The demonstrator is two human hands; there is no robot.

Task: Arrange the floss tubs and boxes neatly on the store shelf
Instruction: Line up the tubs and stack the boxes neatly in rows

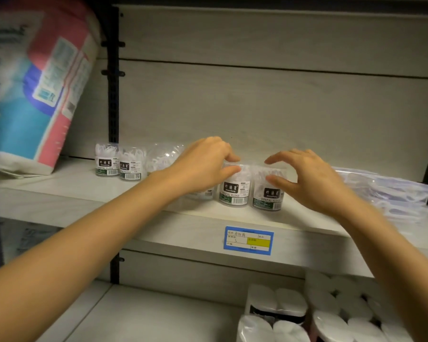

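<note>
Clear cylindrical floss tubs are being lined up at the front of the pale shelf, one seemingly being pinched at its lid by the left hand, its neighbour best being nudged flush, labels forward, by the spread-fingered right hand.

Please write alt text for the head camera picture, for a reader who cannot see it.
A person's left hand holds the top of a clear floss tub at the shelf front, while the right hand is spread over the neighbouring tub. More tubs stand behind on the left, and clear flat boxes are stacked on the right.
</note>
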